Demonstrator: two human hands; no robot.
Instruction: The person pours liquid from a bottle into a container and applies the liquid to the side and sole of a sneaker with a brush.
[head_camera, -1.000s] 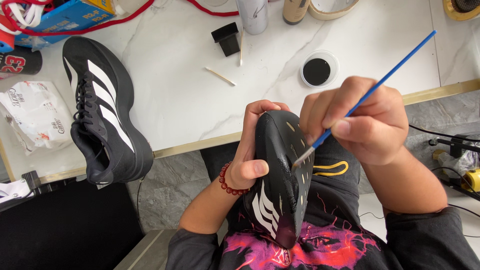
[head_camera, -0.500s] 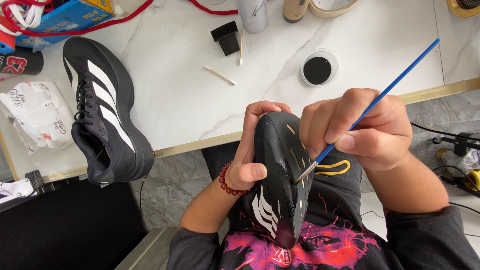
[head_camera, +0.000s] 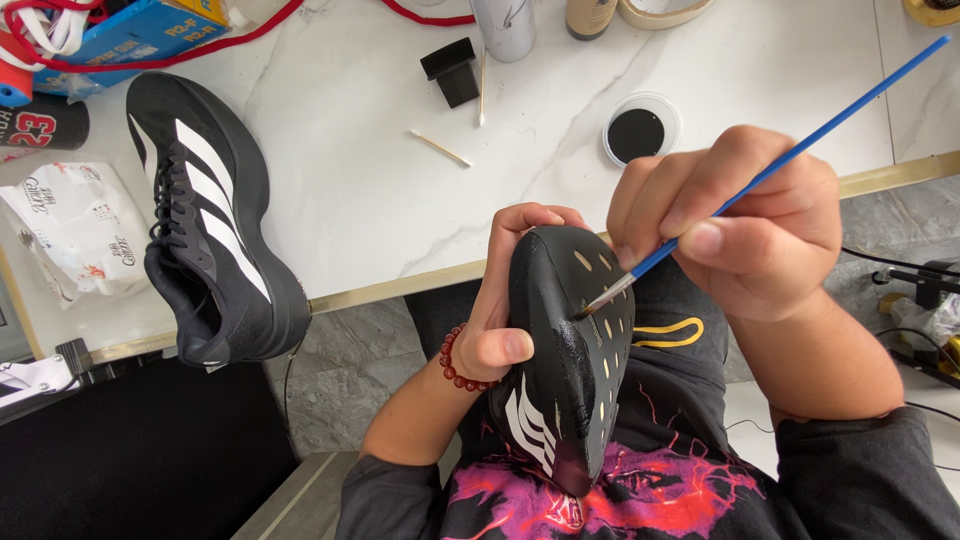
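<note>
Black shoe (head_camera: 565, 360) held sole-up off tabletop's near edge, long axis toward wearer; left hand (head_camera: 500, 320) fingers clamp its side, right hand (head_camera: 745, 220) fingers pinch blue brush (head_camera: 780, 165), tip touching sole.

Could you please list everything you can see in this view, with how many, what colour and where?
shoe in hand: one, black with white stripes, sole up over the lap
brush: one, blue handle, tip on the sole
second shoe: one, black with white stripes, on the table's left
paint dish: one, black, beyond the hands
wooden sticks: two, pale, mid table
table: one, white marble
left hand: grips the shoe
right hand: holds the brush
</note>
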